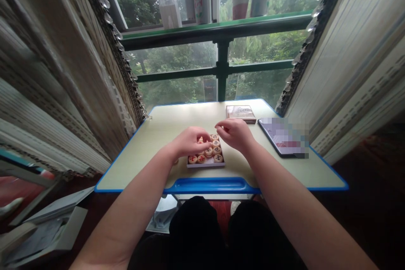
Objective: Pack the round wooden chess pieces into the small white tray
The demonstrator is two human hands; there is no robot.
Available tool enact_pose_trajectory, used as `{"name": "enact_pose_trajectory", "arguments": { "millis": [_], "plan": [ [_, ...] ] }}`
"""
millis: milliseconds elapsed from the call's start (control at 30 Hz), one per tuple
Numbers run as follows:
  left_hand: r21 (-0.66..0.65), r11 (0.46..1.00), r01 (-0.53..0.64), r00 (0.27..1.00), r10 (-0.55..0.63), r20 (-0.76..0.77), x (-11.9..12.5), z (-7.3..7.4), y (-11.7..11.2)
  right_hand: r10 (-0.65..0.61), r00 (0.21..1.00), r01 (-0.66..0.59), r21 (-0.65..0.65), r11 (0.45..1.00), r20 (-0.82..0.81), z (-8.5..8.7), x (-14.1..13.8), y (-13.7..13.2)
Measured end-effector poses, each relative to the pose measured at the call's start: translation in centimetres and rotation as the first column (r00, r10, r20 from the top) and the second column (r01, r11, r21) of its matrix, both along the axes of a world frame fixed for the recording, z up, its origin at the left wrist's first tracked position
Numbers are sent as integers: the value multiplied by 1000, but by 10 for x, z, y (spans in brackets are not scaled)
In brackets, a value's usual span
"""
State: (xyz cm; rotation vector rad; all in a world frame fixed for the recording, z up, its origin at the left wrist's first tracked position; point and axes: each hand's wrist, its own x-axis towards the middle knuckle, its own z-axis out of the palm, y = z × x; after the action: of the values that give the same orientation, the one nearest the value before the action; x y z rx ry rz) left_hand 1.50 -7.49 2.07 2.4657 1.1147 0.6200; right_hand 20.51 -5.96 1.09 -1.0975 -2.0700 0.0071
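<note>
A small flat box (pixel 206 163) holding several round wooden chess pieces (pixel 217 150) with red and dark marks lies near the front of the desk. My left hand (pixel 189 141) rests over the box's left side, fingers curled down on the pieces. Just above the box's far right corner, my right hand (pixel 234 132) has its fingertips pinched together; what they hold is too small to make out.
The beige desk (pixel 152 147) has a blue rim and a blue pen groove (pixel 209 184) at the front. The box's lid (pixel 241 112) and a tablet (pixel 283 137) lie at the back right. Curtains hang on both sides; cans (pixel 202 3) stand on the window sill.
</note>
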Motion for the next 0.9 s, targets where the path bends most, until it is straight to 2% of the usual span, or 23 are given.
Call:
{"name": "enact_pose_trajectory", "arguments": {
  "millis": [300,433,533,667,733,900],
  "plan": [
    [84,969,-232,973,232,16,-2,-4,7,-2,998,5,-52,999,67,1,1,0],
    [45,940,-338,941,338,11,-7,-7,14,3,997,4,-85,996,81,1,0,1],
    [-37,879,-474,879,471,-78,-15,-12,21,0,997,9,-103,995,81,-1,1,4],
    [-28,741,-671,722,646,-248,-31,-20,30,-3,999,8,-142,990,40,-4,3,7],
    [-46,726,-686,705,647,-292,-37,-22,31,55,998,-57,-188,981,-16,-5,4,7],
    [-160,785,-599,785,535,-312,-48,-13,26,166,985,-174,-246,953,-55,-4,1,5]
  ]
}}
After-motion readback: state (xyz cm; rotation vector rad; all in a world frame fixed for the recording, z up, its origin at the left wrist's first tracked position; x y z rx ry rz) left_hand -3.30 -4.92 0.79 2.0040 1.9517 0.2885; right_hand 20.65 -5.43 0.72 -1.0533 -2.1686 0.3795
